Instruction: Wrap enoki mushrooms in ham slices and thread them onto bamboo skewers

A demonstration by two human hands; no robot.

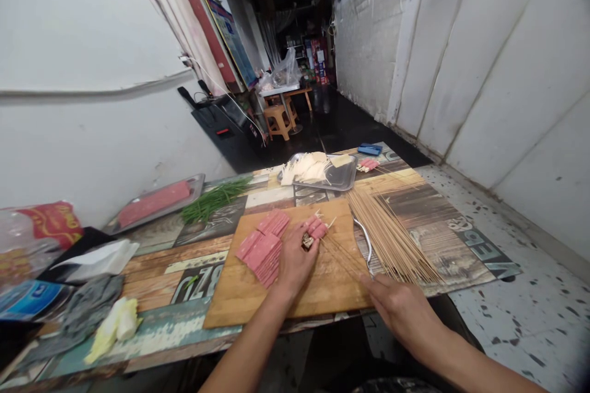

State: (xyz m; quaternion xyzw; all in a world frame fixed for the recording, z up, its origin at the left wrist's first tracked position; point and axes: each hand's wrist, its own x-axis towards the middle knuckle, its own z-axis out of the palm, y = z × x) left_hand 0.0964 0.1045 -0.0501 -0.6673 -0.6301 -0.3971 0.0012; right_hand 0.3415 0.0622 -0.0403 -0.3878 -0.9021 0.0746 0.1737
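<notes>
Over the wooden cutting board (338,288), my left hand (292,261) has its fingers closed around small pink meat rolls (316,227) with pale strands sticking out of their ends. My right hand (399,307), at the board's right edge, grips the lower ends of thin bamboo skewers (343,256). Those skewers run up to the rolls; how far they pass through is hidden. Beside my left hand lie stacked pink meat slices (265,245). A large spread of loose bamboo skewers (396,233) rests to the right of the board.
Farther back is a tray (343,181) of pale enoki-like strands (306,167), near finished-looking skewered rolls (367,164) and a blue object (369,149). Green chives (216,198) and a tray of meat (154,202) lie left. Cabbage leaves (117,322) and a grey cloth (85,313) sit front left.
</notes>
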